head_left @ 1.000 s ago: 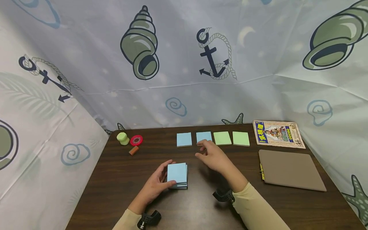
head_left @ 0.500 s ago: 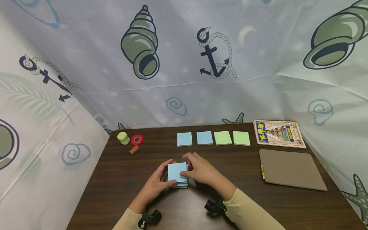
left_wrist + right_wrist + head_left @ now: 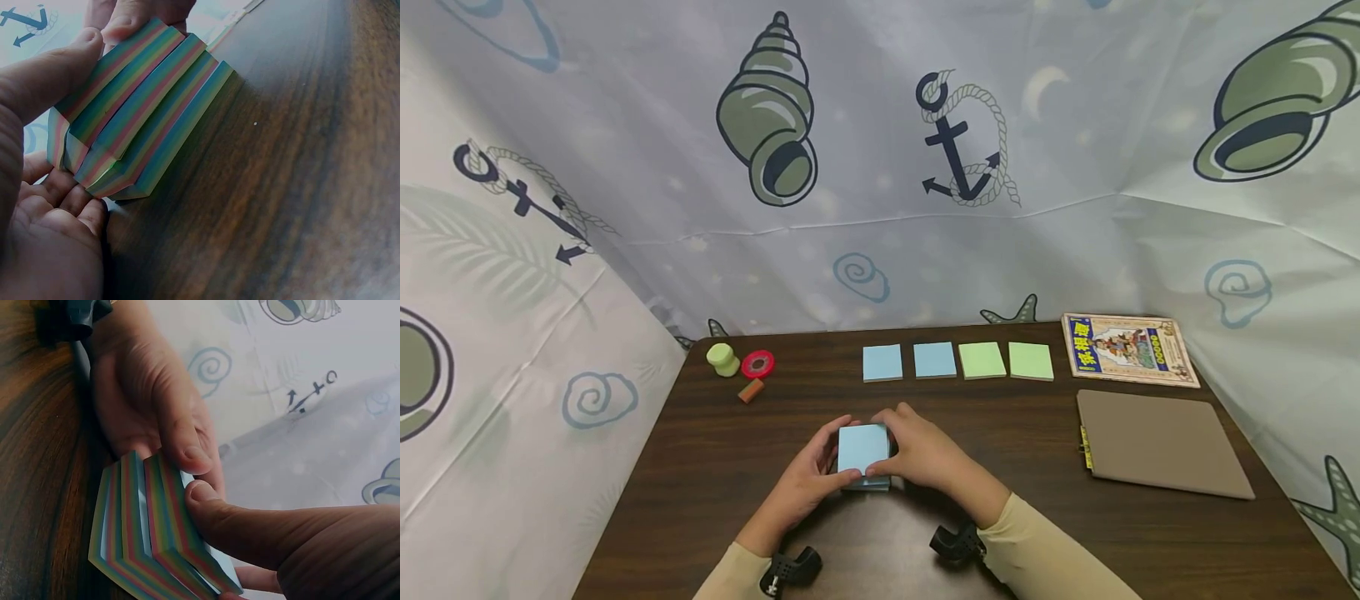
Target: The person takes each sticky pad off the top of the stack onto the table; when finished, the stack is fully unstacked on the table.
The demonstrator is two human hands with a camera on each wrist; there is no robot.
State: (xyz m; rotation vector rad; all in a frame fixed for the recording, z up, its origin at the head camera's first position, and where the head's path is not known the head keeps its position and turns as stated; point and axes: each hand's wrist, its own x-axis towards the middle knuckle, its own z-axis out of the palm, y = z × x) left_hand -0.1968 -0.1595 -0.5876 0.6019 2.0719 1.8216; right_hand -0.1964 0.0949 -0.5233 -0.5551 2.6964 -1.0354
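A stack of square sticky note pads lies on the table in front of me, light blue on top. In the left wrist view, the striped, many-coloured sides of the stacked pads show, with thin gaps between several of them. My left hand grips the stack from the left, thumb at the near edge and fingers round the far side. My right hand holds its right side, the thumb near the front corner. In the right wrist view both thumbs meet close together at the upper pads.
Along the back lie two blue note pads and two green ones. A booklet and a brown-grey flat folder lie right. At back left are a green round-topped piece, red disc and brown block.
My right hand has come from beside the back row of pads, down and left, to the stack, and its thumb has slid to the near corner. The left hand has stayed put.
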